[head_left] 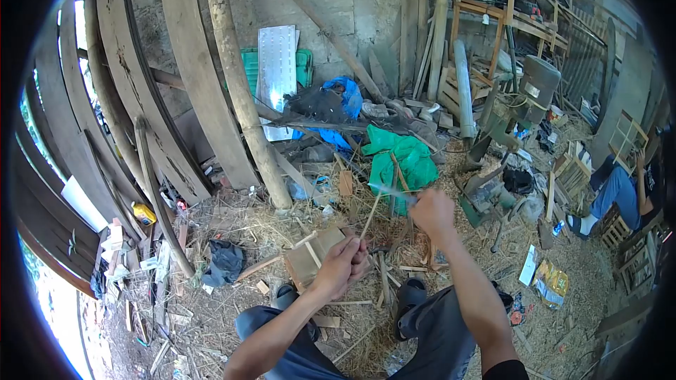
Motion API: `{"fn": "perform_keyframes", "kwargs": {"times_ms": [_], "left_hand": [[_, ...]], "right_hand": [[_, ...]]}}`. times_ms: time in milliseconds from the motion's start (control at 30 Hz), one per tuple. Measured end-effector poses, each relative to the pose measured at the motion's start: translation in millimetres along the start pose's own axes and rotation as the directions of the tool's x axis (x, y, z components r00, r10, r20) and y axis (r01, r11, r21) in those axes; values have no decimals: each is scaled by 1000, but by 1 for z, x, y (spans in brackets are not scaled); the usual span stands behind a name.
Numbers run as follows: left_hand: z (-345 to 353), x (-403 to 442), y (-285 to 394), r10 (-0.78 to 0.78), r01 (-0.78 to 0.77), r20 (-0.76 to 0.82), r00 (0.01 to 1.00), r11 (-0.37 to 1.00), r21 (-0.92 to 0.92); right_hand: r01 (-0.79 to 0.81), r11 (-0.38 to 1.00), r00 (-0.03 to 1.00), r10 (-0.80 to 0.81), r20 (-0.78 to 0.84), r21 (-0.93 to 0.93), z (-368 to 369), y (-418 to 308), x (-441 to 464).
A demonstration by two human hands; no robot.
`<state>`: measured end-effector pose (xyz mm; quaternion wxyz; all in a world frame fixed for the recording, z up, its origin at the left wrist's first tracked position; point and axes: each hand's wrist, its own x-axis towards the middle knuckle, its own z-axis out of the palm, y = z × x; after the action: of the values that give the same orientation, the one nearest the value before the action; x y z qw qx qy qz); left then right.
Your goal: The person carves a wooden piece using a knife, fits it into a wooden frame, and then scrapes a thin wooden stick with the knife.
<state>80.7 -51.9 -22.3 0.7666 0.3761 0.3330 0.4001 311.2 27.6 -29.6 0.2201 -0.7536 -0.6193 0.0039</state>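
Observation:
My left hand (341,265) is closed around the lower end of a thin light wooden stick (370,217), which points up and slightly right. My right hand (432,214) is closed on the handle of a knife (391,191). The knife's blade reaches left, close to the stick's upper end; whether they touch I cannot tell. Below and left of my left hand, a wooden block (304,264) lies on the ground between my feet and the straw.
A green plastic bag (401,162) lies beyond my hands. Leaning planks (201,70) stand at the left. A black bag (225,262) lies on the littered ground. Another person (620,197) sits at the far right, holding a wooden frame (626,140).

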Motion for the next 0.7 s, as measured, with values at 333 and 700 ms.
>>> {"fn": "perform_keyframes", "kwargs": {"times_ms": [333, 700], "left_hand": [[-1, 3, 9, -86, 85, -5, 996, 985, -149], [5, 5, -2, -19, 19, 12, 1000, 1000, -13]], "right_hand": [[91, 951, 996, -90, -17, 294, -17, -31, -44], [339, 931, 938, -346, 25, 137, -6, -50, -53]]}}
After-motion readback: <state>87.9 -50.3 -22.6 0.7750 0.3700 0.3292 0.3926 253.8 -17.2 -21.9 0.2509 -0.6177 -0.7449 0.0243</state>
